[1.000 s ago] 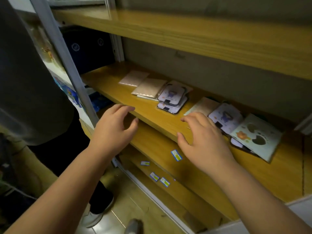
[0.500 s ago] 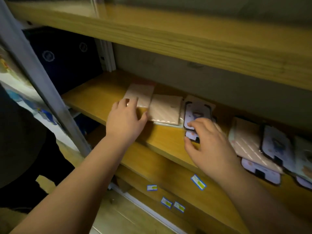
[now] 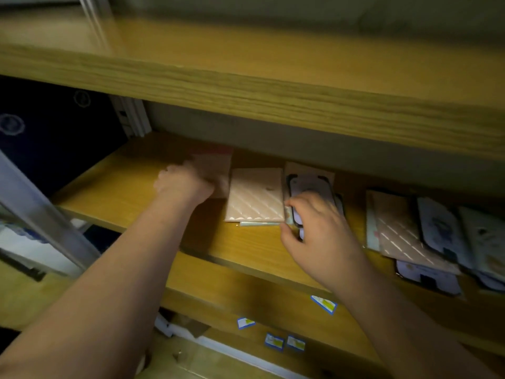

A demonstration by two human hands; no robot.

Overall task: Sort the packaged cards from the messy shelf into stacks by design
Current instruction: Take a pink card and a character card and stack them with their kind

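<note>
On the wooden shelf (image 3: 114,187), my left hand (image 3: 183,184) rests its fingers on a blurred pink card (image 3: 216,168) at the far left of the row. Beside it lies a pink card with white diagonal lines (image 3: 257,195) on top of a pale card. My right hand (image 3: 319,231) grips the lower left edge of a lilac card with a black border (image 3: 310,187), which lies on a small pile. Further right, a loose heap holds a pink striped card (image 3: 399,231), lilac cards (image 3: 437,228) and a pale green card (image 3: 486,242).
A thick wooden shelf board (image 3: 273,99) hangs just above the working shelf, leaving a low gap. A grey metal upright (image 3: 41,214) stands at the left with a dark blue box (image 3: 54,132) behind it. Small blue-and-yellow labels (image 3: 323,303) are stuck on the lower shelf front.
The view has closed in on the shelf. My left hand slid further onto the left pink card. My right hand closed its fingers on the edge of the lilac card.
</note>
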